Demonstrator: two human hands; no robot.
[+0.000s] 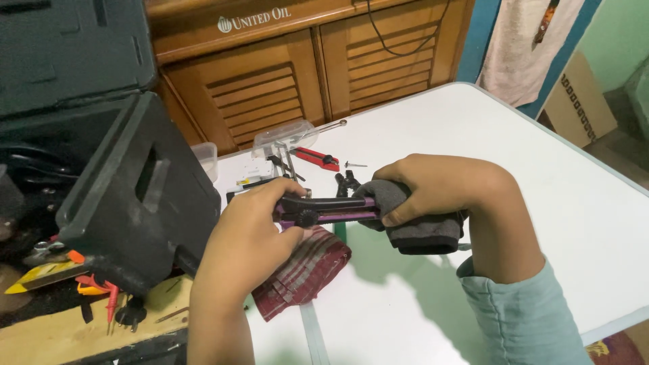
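Observation:
My left hand (253, 226) grips one end of a purple and black utility knife (331, 211) held level above the white table (574, 203). My right hand (439, 189) presses a dark grey cloth (422, 233) around the knife's other end. A red checked cloth (304, 270) lies crumpled on the table just below my left hand.
A black open toolbox (128, 196) stands at the left with tools inside and red probes (101, 294) below it. Behind my hands lie a red-handled tool (316, 157), a clear plastic box (284, 135), black pliers (346, 182) and a small screw (354, 164). A wooden cabinet (304, 67) stands behind the table.

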